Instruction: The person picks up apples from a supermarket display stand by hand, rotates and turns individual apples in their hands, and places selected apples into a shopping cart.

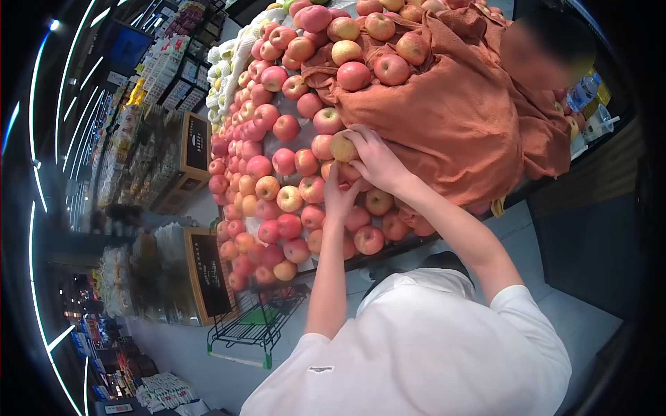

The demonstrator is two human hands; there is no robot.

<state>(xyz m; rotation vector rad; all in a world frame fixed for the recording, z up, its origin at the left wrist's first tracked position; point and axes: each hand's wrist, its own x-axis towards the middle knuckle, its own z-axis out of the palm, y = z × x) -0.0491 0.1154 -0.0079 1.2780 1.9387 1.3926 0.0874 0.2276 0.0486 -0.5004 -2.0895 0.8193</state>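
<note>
In the head view my right hand [378,161] is closed around a yellowish apple [343,148], fingers over its top. Just below it, my left hand [340,197] has its fingers and thumb around a reddish apple [349,172], which the hands partly hide. Both hands are over a sloping display of red and yellow-pink apples. An orange-brown cloth [423,111] lies over the right part of the pile, beside my right hand. Several apples, one of them red [392,69], rest on top of the cloth.
Foam-netted fruit [225,76] lines the far left edge of the display. A wire cart [257,322] with a green part stands lower left, near shelves with dark signs [208,274]. At the right edge are another person's head [548,48] and a plastic cup [601,122].
</note>
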